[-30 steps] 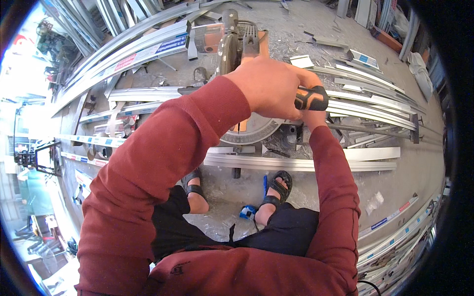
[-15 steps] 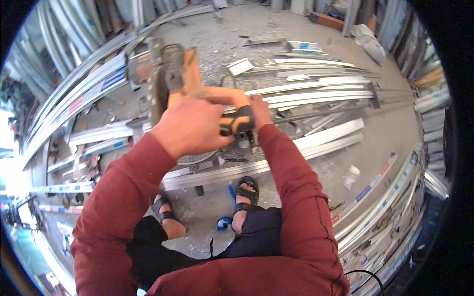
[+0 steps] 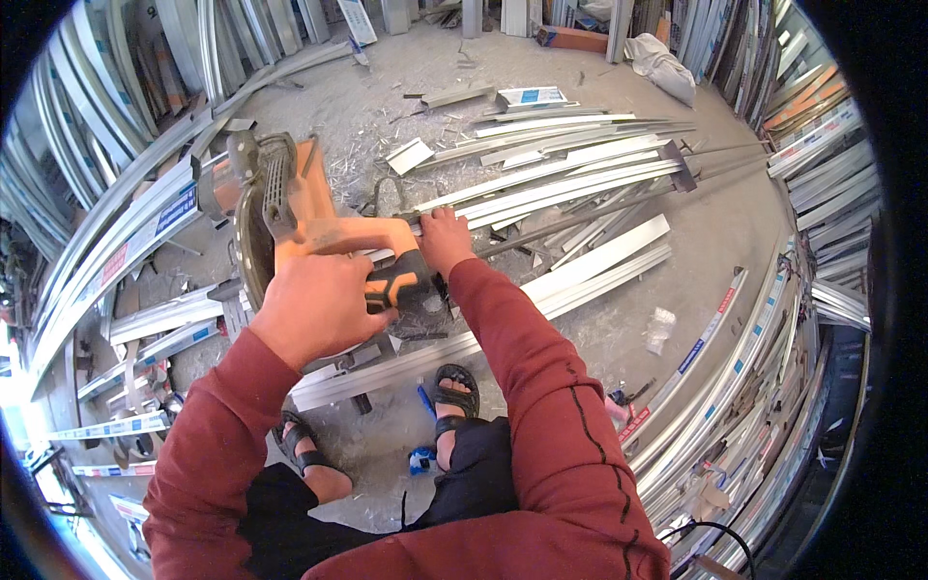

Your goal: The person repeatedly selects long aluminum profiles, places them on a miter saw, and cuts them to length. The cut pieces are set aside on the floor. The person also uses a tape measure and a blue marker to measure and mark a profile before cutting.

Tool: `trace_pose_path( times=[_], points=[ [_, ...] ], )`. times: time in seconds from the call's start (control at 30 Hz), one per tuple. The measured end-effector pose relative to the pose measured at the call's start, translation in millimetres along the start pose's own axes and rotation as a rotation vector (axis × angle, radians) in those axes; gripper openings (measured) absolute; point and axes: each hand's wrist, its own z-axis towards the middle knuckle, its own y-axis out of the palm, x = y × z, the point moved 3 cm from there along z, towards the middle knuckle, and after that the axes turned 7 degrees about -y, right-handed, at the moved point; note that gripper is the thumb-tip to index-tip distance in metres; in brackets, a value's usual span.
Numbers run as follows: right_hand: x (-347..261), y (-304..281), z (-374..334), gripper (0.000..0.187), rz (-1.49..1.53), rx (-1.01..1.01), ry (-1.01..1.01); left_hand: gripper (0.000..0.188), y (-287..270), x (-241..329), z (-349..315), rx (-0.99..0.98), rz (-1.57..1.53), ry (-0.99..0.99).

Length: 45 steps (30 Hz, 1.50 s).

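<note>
An orange miter saw (image 3: 305,232) with a round dark blade guard stands in front of me. My left hand (image 3: 319,300) is closed around its orange-and-black handle (image 3: 394,282). Just right of that handle, my right hand (image 3: 445,240) is on the left end of long white metal profiles (image 3: 570,186), its fingers bent over the top. The profiles stretch away to the right. The handle and my left hand cover part of the saw's table, and where the blade meets the profiles cannot be seen.
Offcuts and shavings litter the floor around the saw. A long profile (image 3: 387,377) lies before my sandalled feet. Bundled profiles lie at the right (image 3: 715,425) and lean along the walls (image 3: 77,87). A white sack (image 3: 661,70) lies at the far right.
The view has shifted, so most things sit further left. The saw handle and my left hand are lower in the picture, and more of my right hand shows beside the handle.
</note>
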Motion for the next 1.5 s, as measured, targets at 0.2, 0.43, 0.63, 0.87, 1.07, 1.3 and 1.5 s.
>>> trace_pose_path(
  times=[0.2,0.43,0.63,0.87,1.07,1.3,1.5],
  points=[
    [3.2,2.0,-0.6,0.048,0.008,0.029,-0.001,0.046,5.3,1.9,-0.5,0.01,-0.044,-0.018],
    [0.8,-1.1,-0.3,0.047,0.018,0.041,-0.009,0.046,15.6,4.2,-6.7,0.01,-0.019,-0.045],
    [2.9,-4.1,-1.8,0.049,-0.012,-0.025,0.003,0.044,34.6,8.1,-13.4,0.077,-0.011,0.015],
    [-0.8,-7.2,-0.7,0.049,0.01,-0.028,0.005,0.042,55.6,12.6,-21.8,0.071,-0.004,-0.007],
    [-1.0,-7.9,0.1,0.048,0.033,-0.054,0.02,0.039,63.1,14.3,-24.6,0.085,-0.029,-0.01],
    [3.6,-6.8,-0.6,0.05,0.019,-0.05,0.016,0.038,74.1,18.0,-27.2,0.098,-0.064,-0.011],
    [-1.6,-8.2,0.9,0.052,0.022,-0.063,0.011,0.043,83.3,14.9,-32.3,0.081,-0.038,0.016]
  ],
)
